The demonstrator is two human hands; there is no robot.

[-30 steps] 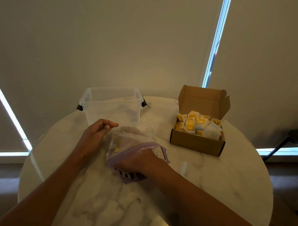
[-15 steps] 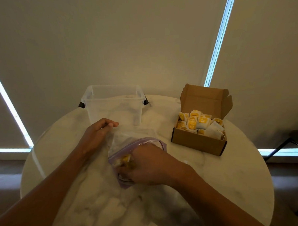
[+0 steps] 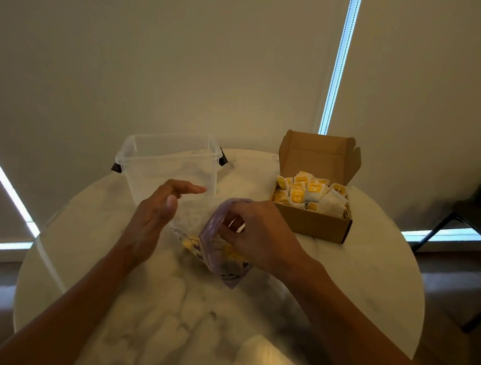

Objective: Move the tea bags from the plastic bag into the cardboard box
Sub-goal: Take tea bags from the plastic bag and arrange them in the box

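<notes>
My left hand [image 3: 156, 217] hovers at centre frame with fingers straight and loosely together, just beside the plastic bag [image 3: 219, 267], not gripping it. My right hand [image 3: 259, 235] curls its fingers over the bag's purple rim; whether they also pinch a tea bag I cannot tell. Yellow-tagged tea bags [image 3: 189, 243] lie inside the bag on the marble table [image 3: 367, 276]. More fill the open cardboard box [image 3: 312, 222] at right. A clear plastic tub [image 3: 165, 162] stands behind my left hand.
</notes>
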